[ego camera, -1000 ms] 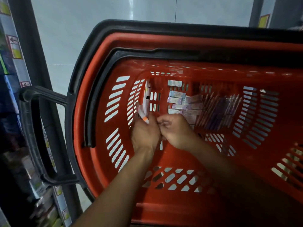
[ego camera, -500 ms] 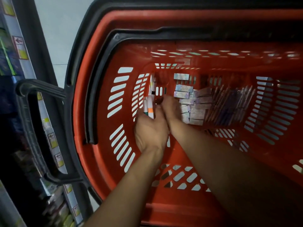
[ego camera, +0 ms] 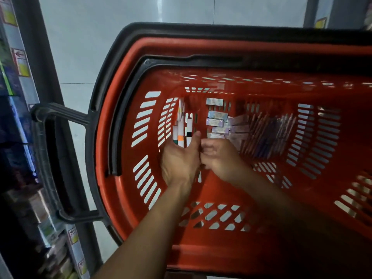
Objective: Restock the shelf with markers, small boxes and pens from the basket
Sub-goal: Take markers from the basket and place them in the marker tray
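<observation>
Pale grey floor tiles (ego camera: pixel 84 49) fill the far left of the scene, with a dim shelf (ego camera: pixel 22 137) of blurred packaged goods and price tags running down the left edge; a red plastic basket (ego camera: pixel 112 121) with a black rim and a black handle (ego camera: pixel 48 158) takes up most of the frame, its slotted walls letting the floor show through; both arms reach in from the near side toward the basket's far left corner. At the left, the left hand (ego camera: pixel 179 160) is seen from the back, its grip grasping several white markers (ego camera: pixel 182 133) whose orange, green and black bands stand out above the thumb and forefinger; more white markers lean against the basket's left wall just beyond them; just to the right, the right hand (ego camera: pixel 217 156) is curled, its fingertips close against the left hand's thumb side; whether it pinches anything cannot be told, as the fingers are blurred and turned away. Beyond the right hand, a cluster of small boxes (ego camera: pixel 217 117) in pale lilac and white lies stacked on the basket floor, one box set apart nearer the far wall; to the right of the boxes, a bundle of pens (ego camera: pixel 267 133) in clear packaging lies side by side, pointing toward the far wall; boxes and pens lie just beside one another.
</observation>
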A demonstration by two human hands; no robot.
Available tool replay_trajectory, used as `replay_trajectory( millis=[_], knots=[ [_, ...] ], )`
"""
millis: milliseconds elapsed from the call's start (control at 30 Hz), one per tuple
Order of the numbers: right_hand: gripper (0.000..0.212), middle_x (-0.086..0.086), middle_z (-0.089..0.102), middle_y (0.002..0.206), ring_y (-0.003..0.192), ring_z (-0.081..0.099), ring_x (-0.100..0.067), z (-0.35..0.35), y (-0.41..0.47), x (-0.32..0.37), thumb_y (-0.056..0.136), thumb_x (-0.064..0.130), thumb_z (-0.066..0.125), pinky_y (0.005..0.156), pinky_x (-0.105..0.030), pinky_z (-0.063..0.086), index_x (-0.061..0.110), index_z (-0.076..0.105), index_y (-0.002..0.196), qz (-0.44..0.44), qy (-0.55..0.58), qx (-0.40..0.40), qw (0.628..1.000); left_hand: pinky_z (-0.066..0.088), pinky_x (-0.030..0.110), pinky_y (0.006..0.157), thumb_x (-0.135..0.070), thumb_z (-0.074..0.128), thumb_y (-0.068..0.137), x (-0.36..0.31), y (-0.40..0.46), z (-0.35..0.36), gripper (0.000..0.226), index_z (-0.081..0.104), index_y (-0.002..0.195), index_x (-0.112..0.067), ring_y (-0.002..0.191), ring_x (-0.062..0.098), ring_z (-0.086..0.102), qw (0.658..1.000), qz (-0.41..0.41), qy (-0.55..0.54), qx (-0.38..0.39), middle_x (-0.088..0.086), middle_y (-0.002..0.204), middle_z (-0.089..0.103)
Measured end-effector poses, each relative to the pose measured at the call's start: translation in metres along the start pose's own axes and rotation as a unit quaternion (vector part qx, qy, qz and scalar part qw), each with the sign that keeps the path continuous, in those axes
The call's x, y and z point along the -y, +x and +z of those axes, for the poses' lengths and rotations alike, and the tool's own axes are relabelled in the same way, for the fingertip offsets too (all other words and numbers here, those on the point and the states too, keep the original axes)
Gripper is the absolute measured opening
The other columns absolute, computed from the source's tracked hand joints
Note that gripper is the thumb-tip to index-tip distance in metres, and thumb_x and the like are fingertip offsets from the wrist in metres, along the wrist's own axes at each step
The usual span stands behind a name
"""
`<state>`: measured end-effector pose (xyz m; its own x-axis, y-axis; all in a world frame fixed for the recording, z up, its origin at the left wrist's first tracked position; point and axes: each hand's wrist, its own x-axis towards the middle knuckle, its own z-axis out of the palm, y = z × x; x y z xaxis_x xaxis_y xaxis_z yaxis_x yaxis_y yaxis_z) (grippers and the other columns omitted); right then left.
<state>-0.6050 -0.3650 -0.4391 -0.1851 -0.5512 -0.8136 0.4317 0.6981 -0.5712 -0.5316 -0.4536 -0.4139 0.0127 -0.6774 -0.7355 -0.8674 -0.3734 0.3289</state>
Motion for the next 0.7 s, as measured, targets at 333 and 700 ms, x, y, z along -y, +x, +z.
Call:
replay_trajectory(
  millis=[333,700],
  knots=[
    [0.017,-0.002,0.076,0.082,0.08,0.072,-0.024,0.035,0.067,-0.016,0.092,0.032,0.071,0.069,-0.035,0.055,0.02,0.073,0.08,0.033,-0.142,-0.177,0.973,0.052,0.028,0.068,-0.044,0.059,0.102,0.006,0.0,0.002,0.027,0.071,0.112,-0.022,0.084,0.015,0.072,0.998,0.013,-0.022,-0.061,-0.003,0.093,0.074],
    [0.036,-0.013,0.072,0.102,0.097,0.071,-0.038,0.043,0.099,-0.018,0.097,0.048,0.059,0.076,-0.039,0.056,0.017,0.074,0.11,0.087,-0.341,-0.152,0.924,0.06,0.035,0.078,-0.034,0.067,0.097,-0.002,-0.002,0.005,0.018,0.072,0.111,-0.023,0.087,0.017,0.073,0.99,-0.003,-0.055,-0.134,-0.005,0.094,0.075]
  ],
)
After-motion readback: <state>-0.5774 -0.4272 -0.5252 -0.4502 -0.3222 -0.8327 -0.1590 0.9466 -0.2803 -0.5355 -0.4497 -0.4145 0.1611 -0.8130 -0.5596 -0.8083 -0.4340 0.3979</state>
